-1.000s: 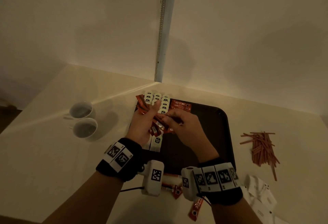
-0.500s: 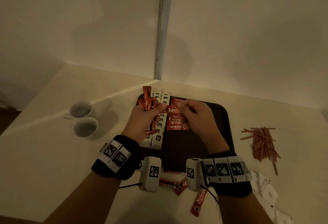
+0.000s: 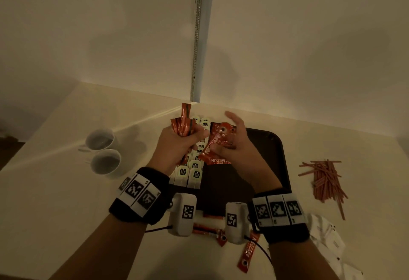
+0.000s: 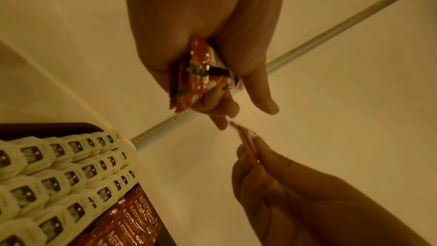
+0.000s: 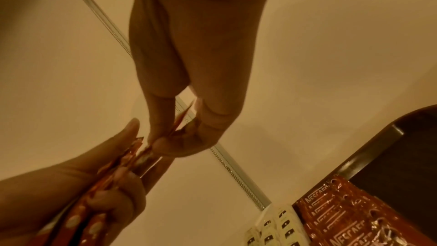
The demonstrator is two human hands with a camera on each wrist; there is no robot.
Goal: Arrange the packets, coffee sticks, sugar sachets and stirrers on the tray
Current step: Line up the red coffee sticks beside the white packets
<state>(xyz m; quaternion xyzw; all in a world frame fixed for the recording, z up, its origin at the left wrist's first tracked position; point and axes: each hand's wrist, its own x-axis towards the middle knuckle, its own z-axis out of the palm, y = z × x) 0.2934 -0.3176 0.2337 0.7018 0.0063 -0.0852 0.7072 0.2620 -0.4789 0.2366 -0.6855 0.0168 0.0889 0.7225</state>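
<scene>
Above the left side of the dark tray, my left hand grips an upright bundle of red coffee sticks, seen from below as the bundle. My right hand pinches a single red coffee stick beside the bundle, thumb and fingers closed on the stick's end. On the tray lie three rows of white packets and a row of red Nescafe sticks. The tray's right half is bare.
Two white cups stand left of the tray. A heap of red stirrers and white sugar sachets lie to the right. Loose coffee sticks lie by the near table edge. Walls meet just behind the tray.
Both hands rose from the tray. The left lifted the bundle of sticks upright, and the right came up holding one stick next to it.
</scene>
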